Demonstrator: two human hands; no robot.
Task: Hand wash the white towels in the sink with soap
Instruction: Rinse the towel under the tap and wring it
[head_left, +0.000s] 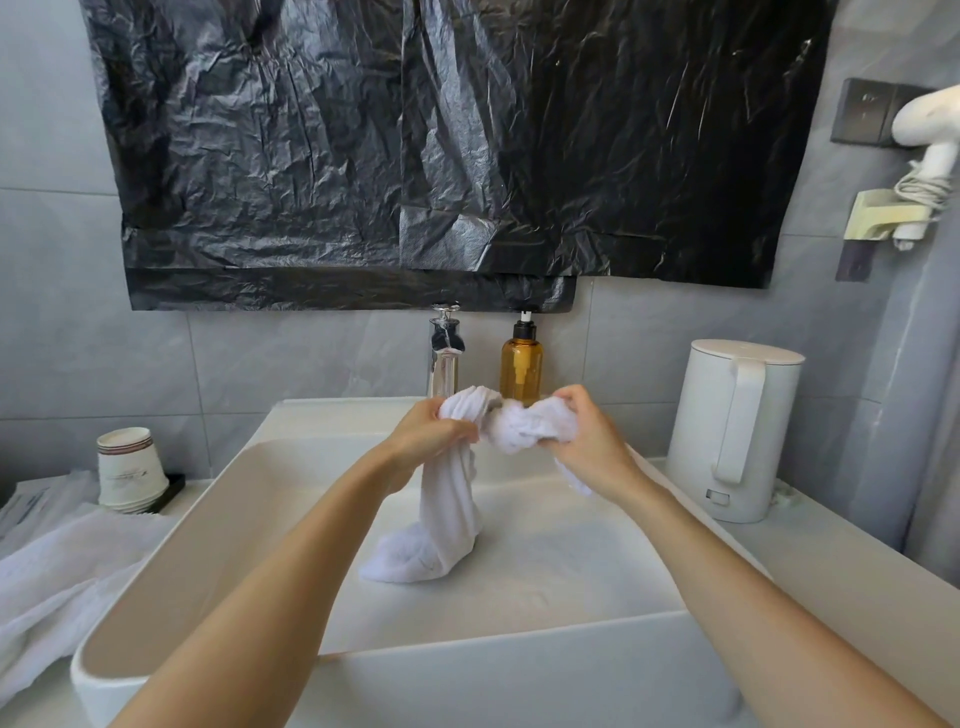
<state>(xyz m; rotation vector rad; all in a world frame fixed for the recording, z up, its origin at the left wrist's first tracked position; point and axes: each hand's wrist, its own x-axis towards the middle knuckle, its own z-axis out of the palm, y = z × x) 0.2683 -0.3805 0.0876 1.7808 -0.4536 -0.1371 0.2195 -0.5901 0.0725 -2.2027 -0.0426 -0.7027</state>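
Note:
A wet white towel hangs over the white sink, its lower end bunched on the basin floor. My left hand grips the towel's upper part on the left. My right hand grips a twisted bunch of the same towel on the right. Both hands are held above the basin, just in front of the chrome tap. An amber soap pump bottle stands beside the tap, behind the towel. Another white towel lies on the counter to the left of the sink.
A white kettle stands on the counter to the right. A stack of paper cups sits at the left. Black plastic sheeting covers the wall above. A white hair dryer hangs on the right wall.

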